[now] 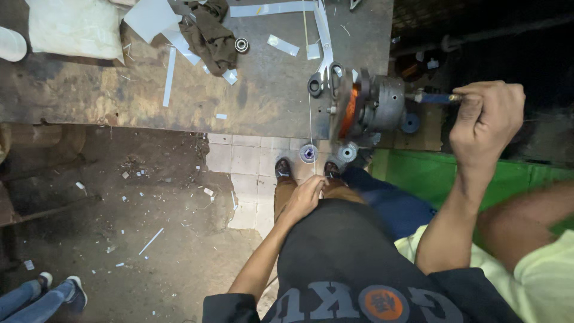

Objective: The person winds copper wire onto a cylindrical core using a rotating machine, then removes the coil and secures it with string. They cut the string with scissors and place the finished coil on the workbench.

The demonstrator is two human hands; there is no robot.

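My right hand (487,119) is closed around the blue crank handle (433,97) of a small grey winding machine (376,106) at the workbench's edge. The machine carries an orange-copper coil (348,113). A thin wire (310,119) runs down from the bench past the machine to my left hand (306,197), which pinches it low, near my waist. Black-handled scissors (323,81) lie just left of the machine. My dark shirt fills the bottom of the view.
The worn workbench (119,96) holds white paper strips (170,75), a brown rag (209,33), a small bearing (241,44) and a white bag (75,27). Another person in a pale yellow shirt (538,275) stands at my right. Someone's sneakers (75,290) show bottom left. A green surface (430,173) lies below the machine.
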